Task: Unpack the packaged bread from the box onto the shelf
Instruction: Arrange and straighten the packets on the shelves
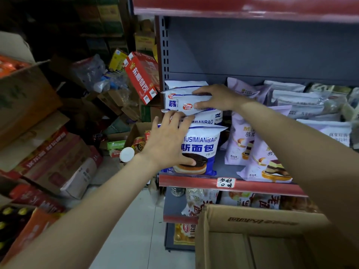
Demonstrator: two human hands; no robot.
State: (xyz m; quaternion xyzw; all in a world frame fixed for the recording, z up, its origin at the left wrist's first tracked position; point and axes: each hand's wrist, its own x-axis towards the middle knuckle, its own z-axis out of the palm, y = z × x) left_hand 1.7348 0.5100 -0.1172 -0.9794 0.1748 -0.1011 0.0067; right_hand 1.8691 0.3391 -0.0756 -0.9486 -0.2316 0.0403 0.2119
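Observation:
Blue-and-white bread packs stand in a row at the left end of the grey shelf (223, 164). The front pack (202, 146) shows a chocolate cake picture. My left hand (169, 140) lies flat against its left face, fingers spread, fingertips reaching the pack behind. My right hand (215, 99) rests on a pack further back (180, 101), fingers straight over its top and thumb on its front. The open cardboard box (242, 226) sits at the lower right, below the shelf; its inside looks empty where visible.
Purple bread packs (258, 152) and grey-white packs (297, 101) fill the shelf to the right. A red price rail (194, 181) edges the shelf, with more goods on the shelf beneath. Stacked cartons (38, 136) and clutter crowd the floor on the left.

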